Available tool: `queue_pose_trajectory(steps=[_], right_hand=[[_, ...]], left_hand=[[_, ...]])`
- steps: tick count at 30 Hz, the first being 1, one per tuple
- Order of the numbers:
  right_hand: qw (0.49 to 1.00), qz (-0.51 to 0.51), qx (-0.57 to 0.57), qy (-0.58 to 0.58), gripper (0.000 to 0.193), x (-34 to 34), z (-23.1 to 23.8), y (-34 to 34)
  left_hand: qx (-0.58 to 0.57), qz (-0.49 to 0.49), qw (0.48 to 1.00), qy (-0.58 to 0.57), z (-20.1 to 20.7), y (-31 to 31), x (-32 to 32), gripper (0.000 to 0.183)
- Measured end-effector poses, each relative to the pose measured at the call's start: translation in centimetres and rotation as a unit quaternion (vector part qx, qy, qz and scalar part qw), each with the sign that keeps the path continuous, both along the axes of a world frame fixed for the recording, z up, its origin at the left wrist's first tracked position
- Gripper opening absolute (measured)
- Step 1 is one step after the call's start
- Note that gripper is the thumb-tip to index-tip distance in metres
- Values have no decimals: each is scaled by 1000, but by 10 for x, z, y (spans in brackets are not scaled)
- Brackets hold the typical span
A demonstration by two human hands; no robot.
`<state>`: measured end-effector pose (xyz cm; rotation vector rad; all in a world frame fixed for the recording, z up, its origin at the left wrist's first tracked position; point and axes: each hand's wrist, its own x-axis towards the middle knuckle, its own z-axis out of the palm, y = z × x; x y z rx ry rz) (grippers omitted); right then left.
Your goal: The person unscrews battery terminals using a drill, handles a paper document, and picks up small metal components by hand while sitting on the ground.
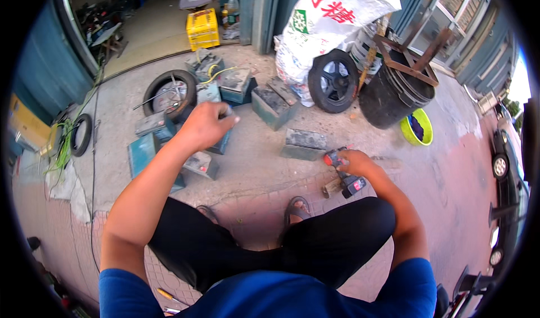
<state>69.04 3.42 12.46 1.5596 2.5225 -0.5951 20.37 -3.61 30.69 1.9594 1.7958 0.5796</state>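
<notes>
My left hand (208,125) is held out over a cluster of grey-green batteries, its fingers curled in. Something dark shows by the fingertips, too small to make out. Partly behind that hand stands a battery (220,144). Below the wrist is a battery with a pinkish spot on top (201,165). On the right, my right hand (358,164) is closed round a cordless drill (336,158) with a red and black body. The drill's battery pack (354,187) sits low, close to the ground. Just left of the drill, a single dusty battery (304,143) rests on the concrete.
More batteries (273,105) stand farther off, beside a tyre (151,95) with a wrench across it. A white woven sack (323,31), a small wheel (333,81), a black bucket (388,95) and a green bowl (423,135) are at the back right. A screwdriver (166,294) lies near left.
</notes>
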Motion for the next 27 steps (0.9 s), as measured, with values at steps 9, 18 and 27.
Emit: queue_pose_trajectory(steps=[9, 18, 27], right_hand=[[971, -190, 13, 146, 61, 10, -39, -57], [976, -200, 17, 79, 57, -15, -85, -69], [955, -286, 10, -70, 64, 29, -128, -8]], left_hand=[[131, 135, 976, -111, -31, 31, -42, 44], [41, 139, 987, -73, -83, 43, -100, 61], [-57, 110, 991, -50, -99, 36, -96, 61]])
